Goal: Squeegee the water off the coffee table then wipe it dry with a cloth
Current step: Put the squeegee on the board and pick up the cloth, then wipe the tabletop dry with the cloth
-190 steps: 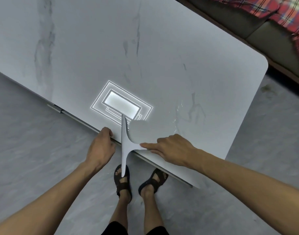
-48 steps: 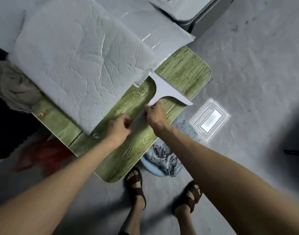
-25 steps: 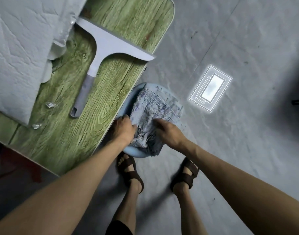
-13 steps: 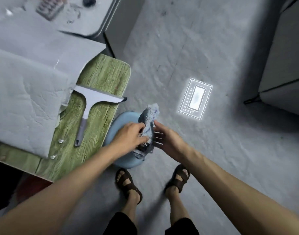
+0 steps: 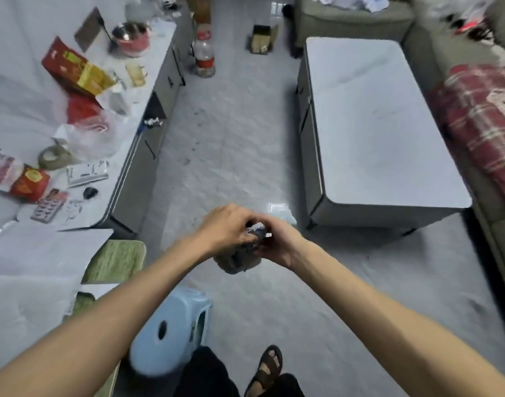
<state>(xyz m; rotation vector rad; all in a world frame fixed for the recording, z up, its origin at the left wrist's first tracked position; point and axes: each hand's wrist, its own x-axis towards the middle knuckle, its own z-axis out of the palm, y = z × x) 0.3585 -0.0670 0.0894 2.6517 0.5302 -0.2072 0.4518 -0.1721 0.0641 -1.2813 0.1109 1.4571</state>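
A bunched grey-blue cloth (image 5: 240,260) hangs in the air in front of me, over the floor. My left hand (image 5: 227,229) grips its top from the left, and my right hand (image 5: 278,242) grips it from the right, fingers curled round it. The white marble coffee table (image 5: 380,124) stands ahead on the right, well beyond both hands. The squeegee is out of sight.
A light blue stool (image 5: 171,328) stands by my legs at lower left, beside a green wooden table (image 5: 116,260) partly under white sheets. A cluttered white cabinet (image 5: 82,116) runs along the left. A sofa with a red plaid blanket (image 5: 480,127) lies right. A water bottle (image 5: 204,54) stands on the floor ahead.
Both hands have lifted the cloth off the blue stool and bunched it between them. My view has swung up from the green table toward the room and the coffee table.
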